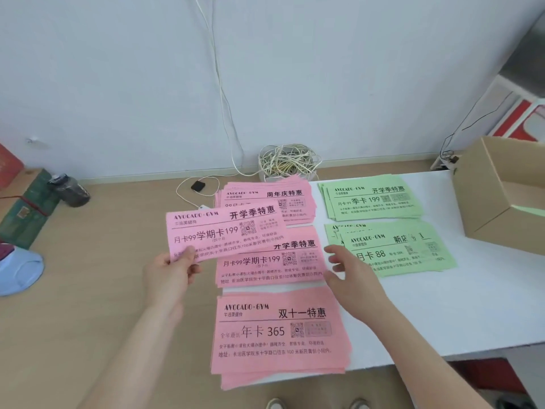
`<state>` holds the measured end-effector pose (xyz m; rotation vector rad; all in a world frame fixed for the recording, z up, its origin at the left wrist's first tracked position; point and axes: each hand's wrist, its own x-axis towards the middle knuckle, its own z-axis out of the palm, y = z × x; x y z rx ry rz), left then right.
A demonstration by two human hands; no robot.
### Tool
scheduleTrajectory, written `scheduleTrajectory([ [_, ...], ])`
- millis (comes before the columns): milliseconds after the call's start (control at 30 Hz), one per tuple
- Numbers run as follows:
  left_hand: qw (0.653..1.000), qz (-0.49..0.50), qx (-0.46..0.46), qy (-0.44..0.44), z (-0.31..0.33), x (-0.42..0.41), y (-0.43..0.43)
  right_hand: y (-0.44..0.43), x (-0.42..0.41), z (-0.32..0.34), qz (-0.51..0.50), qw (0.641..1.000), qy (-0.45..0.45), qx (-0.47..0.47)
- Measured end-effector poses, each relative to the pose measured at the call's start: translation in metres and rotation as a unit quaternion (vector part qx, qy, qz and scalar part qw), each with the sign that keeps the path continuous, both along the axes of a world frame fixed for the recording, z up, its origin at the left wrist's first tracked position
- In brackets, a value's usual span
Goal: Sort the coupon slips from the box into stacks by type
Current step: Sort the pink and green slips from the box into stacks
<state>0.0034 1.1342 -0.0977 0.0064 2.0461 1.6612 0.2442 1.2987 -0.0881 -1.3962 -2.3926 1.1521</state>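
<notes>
Pink paper coupon slip (224, 231), pinched at its near left corner by my left hand (168, 276), tilted above the matching pink stack (271, 267). My right hand (351, 273) is relaxed and empty, at the green paper stack (407, 252). I could drop the slip askew or nudge the green slips. The stacks crowd together. Bare wooden worktop (103, 290) lies open on my left, and the brown cardboard box (501, 202) sits on my right.

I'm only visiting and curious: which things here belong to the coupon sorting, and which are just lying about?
Job: held pink slip, far pink stack, middle pink stack, near pink stack, far green stack, near green stack, cardboard box.
Lying about: cable tangle, dark bottle, small black device.
</notes>
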Motion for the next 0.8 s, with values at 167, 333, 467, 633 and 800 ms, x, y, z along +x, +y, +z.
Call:
scheduleTrajectory([
  [167,0.995,-0.070,-0.058,0.048,-0.007,0.028,0.026,0.004,-0.020,-0.005,0.060,0.996,-0.064,0.017],
  [333,0.968,-0.168,-0.136,0.129,-0.014,0.039,0.037,0.002,-0.026,-0.011,0.094,0.984,-0.122,0.091],
  [467,0.942,-0.208,-0.181,0.194,-0.016,0.039,0.036,0.003,-0.029,-0.016,0.102,0.977,-0.139,0.125],
  [633,0.877,-0.228,-0.247,0.342,-0.014,0.034,0.024,0.008,-0.030,-0.017,0.121,0.966,-0.171,0.153],
  [800,0.760,-0.333,-0.317,0.459,-0.025,0.031,0.018,0.011,-0.031,-0.017,0.139,0.958,-0.184,0.172],
])
